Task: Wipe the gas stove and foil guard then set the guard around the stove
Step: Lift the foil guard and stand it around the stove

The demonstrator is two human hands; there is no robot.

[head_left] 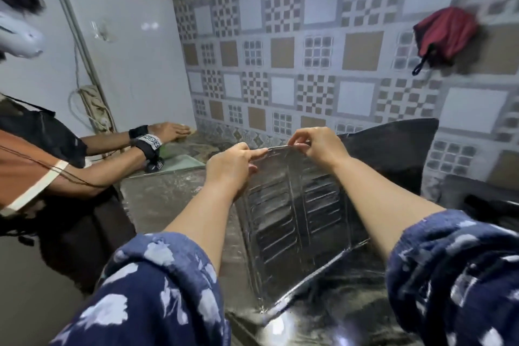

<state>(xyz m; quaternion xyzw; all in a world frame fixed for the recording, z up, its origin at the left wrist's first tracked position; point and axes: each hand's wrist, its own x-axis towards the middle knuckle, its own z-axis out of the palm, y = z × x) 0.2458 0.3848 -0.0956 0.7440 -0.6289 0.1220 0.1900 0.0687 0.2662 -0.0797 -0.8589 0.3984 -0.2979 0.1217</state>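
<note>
Centre of the frame, the foil guard (295, 213) is standing pretty much upright on the counter (168, 194), ribbed panel facing the camera. Both hands are pinching its top edge: left hand (233, 166) closed on it from the left, right hand (317, 146) gripping just beside it with thumb and fingertips. Bottom edge looks like it's resting on the countertop at lower centre. Another dark panel (393, 154) of the guard seems to fold away behind, toward the patterned tile wall (280, 64).

My guess is this is the unfolding/positioning bit. Can't really make out the stove itself, maybe that dark shape at the right edge, too blurry to say.

Tip for this step: foil this thin creases if you pull hard, so keep both pinches light, spread them wider along the edge, and open the panels along their existing folds.

Someone else's hand (168, 130) is wiping the counter at mid left, well clear.
</note>
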